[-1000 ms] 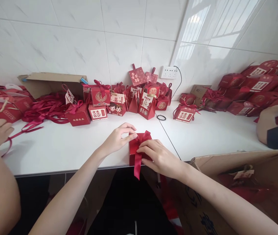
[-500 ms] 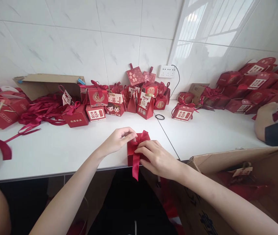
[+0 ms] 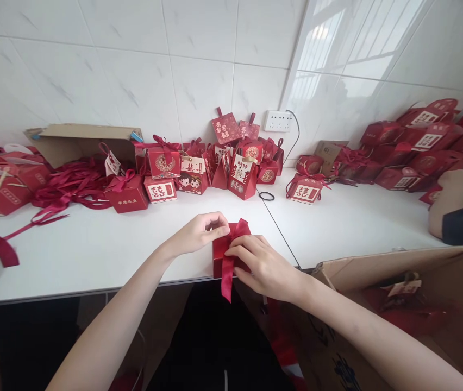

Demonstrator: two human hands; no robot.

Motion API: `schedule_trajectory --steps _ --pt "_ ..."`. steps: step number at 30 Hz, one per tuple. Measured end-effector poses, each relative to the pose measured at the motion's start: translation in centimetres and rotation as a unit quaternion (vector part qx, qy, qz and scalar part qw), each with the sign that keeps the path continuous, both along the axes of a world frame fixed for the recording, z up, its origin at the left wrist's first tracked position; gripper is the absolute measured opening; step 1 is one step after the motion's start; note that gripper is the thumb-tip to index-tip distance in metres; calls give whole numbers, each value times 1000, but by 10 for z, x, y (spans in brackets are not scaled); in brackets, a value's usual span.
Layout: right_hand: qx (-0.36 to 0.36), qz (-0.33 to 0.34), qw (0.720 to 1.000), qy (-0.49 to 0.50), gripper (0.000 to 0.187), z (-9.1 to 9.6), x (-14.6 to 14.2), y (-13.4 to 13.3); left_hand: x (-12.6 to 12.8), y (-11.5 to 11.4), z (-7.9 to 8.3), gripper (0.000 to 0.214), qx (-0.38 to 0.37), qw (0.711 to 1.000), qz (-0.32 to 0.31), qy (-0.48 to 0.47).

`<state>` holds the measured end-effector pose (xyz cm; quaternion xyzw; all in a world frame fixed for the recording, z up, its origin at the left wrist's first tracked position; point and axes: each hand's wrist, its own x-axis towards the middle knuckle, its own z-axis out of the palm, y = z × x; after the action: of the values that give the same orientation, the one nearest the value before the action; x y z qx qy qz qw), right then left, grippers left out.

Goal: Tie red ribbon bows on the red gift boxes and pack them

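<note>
A small red gift box [image 3: 218,260] sits at the table's front edge, with a shiny red ribbon [image 3: 227,279] tied over its top. One ribbon tail hangs down past the front edge. Thumb and forefinger of my left hand [image 3: 204,232] are pinched at the ribbon near the box's far left corner; the fingertips partly hide what they grip. My right hand [image 3: 261,265] grips the box from the right, its fingers lying over the ribbon and its thumb at the near side.
Decorated red boxes [image 3: 162,190] line the wall, beside a heap of loose ribbons [image 3: 72,182]. More boxes [image 3: 427,136] are stacked at right, near another person's hand [image 3: 454,184]. An open carton [image 3: 394,258] holding red boxes stands at front right. A power strip [image 3: 277,120] is on the wall.
My left fingertips have shifted slightly right along the ribbon; my right hand stays in place. At the left edge another person's hand has left the view, and the co-worker's hand at right has moved.
</note>
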<state>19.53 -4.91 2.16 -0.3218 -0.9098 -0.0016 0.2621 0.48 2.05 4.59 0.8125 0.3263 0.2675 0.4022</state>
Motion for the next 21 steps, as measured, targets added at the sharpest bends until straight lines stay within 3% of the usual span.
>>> schedule_trajectory --steps 8,14,21 --pt "-3 -4 1000 -2 22 -1 0 0 3 0 -2 25 -48 999 -16 -20" --pt "-5 -2 1000 -4 22 1 0 0 6 -1 -4 23 -26 997 0 -67" --pt "-3 -1 1000 -4 22 1 1 0 5 1 -4 11 -91 995 1 -50"
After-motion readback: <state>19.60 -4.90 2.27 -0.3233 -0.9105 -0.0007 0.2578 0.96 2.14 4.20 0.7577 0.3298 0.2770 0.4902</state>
